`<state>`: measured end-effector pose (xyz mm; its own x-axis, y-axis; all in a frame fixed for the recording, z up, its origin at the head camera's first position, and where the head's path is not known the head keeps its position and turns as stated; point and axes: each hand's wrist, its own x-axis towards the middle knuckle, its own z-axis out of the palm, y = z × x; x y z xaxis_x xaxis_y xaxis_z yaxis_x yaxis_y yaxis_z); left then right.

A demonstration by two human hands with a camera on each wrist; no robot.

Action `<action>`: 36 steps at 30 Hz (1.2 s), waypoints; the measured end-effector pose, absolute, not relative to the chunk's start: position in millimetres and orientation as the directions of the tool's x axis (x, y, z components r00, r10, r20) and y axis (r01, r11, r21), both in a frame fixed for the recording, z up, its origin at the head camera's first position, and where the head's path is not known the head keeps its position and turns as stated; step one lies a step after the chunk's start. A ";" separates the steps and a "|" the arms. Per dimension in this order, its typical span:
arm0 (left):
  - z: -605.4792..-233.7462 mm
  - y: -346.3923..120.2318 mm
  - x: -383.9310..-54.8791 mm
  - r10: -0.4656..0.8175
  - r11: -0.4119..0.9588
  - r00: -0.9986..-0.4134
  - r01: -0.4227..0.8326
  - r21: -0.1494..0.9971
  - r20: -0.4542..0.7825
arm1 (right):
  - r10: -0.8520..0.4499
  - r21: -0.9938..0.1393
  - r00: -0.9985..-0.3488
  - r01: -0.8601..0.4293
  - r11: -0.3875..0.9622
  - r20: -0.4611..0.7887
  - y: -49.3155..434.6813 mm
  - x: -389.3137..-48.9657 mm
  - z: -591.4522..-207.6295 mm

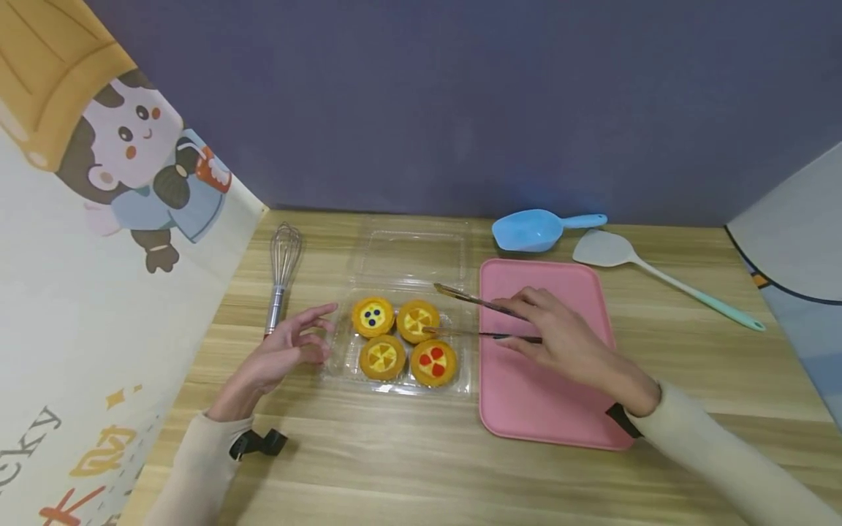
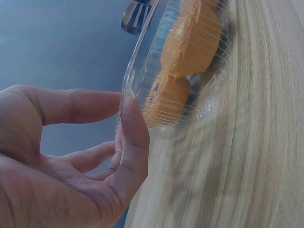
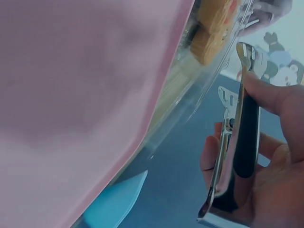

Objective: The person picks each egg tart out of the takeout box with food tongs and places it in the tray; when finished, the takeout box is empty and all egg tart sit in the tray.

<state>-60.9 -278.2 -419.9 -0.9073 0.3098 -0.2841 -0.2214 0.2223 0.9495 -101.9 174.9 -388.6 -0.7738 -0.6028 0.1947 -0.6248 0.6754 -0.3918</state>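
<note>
My left hand (image 1: 296, 343) is beside the left edge of a clear plastic container (image 1: 351, 375). Its fingertips touch the rim, with the fingers loosely curved and apart. Inside lie several tarts: one with blue dots (image 1: 373, 317), one with red dots (image 1: 433, 363) and two with orange wedges (image 1: 382, 357). In my right hand (image 1: 555, 329) I hold metal tongs (image 2: 135, 16) with dark grips, their arms spread apart. From above, the tong tips overlap the container's right half, one over the upper right tart (image 1: 417, 315); nothing shows between them.
A pink tray (image 1: 539, 402) lies to the container's right, under the right hand. Behind it are a blue scoop (image 1: 529, 232) and a white spatula (image 1: 605, 248) with a green handle. A whisk (image 1: 284, 256) lies at the left. The container's lid (image 1: 414, 256) is folded back.
</note>
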 end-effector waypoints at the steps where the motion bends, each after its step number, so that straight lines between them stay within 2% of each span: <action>1: -420.1 -278.1 -60.6 0.307 0.223 -0.908 -0.222 0.949 -0.285 | -0.614 -0.393 -0.766 -0.632 0.668 0.188 170.8 -102.8 -388.4; 8: -419.7 -276.8 -60.1 0.300 0.232 -0.910 -0.222 0.947 -0.287 | -0.681 -0.396 -0.711 -0.685 0.612 0.178 145.9 -109.3 -388.6; 15: -419.2 -275.9 -60.5 0.290 0.238 -0.908 -0.238 0.942 -0.303 | -0.723 -0.406 -0.684 -0.690 0.599 0.095 128.3 -110.8 -384.3; 31: -418.8 -274.3 -60.2 0.288 0.228 -0.907 -0.246 0.942 -0.306 | -0.829 -0.304 -0.559 -0.791 0.531 0.008 110.4 -125.1 -376.5; 36: -418.4 -273.9 -59.6 0.286 0.225 -0.907 -0.249 0.942 -0.308 | -0.852 -0.334 -0.523 -0.804 0.492 0.005 102.0 -131.6 -376.7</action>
